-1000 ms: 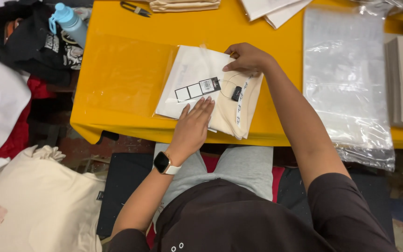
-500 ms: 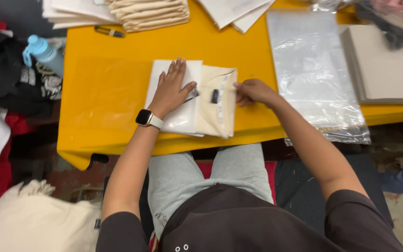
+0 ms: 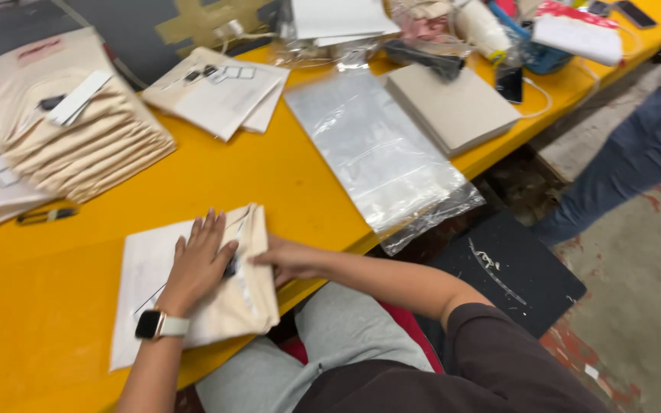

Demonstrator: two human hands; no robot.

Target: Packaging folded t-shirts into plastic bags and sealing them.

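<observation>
at the lower left of the frame, on the yellow table (image 3: pixel 307 183), lies a folded cream cloth bag inside a clear plastic sleeve (image 3: pixel 193 287), close to the table's near edge. the left hand (image 3: pixel 196 264) rests flat on top of it, fingers (image 3: pixel 212 229) spread fairly wide and pressed down on the cloth, gripping nothing; a watch with a pale band (image 3: pixel 154 325) sits on that wrist. the right hand (image 3: pixel 288 260) meets the bag's right edge, its fingers mostly hidden behind the fold, so i cannot tell how open they are or whether they pinch the plastic. the risk, as i judge it, is that the slick sleeve slides under the flat palm and the bag slips off the near edge, or the fold creeps askew if the right side is tugged while the left only presses. further up the frame sit a stack of folded cream bags (image 3: pixel 78 138), a pile of clear plastic sleeves (image 3: pixel 376 153) and a flat grey cardboard stack (image 3: pixel 453 111). at the far right another person's blue-clad leg (image 3: pixel 636 160) shows.
</observation>
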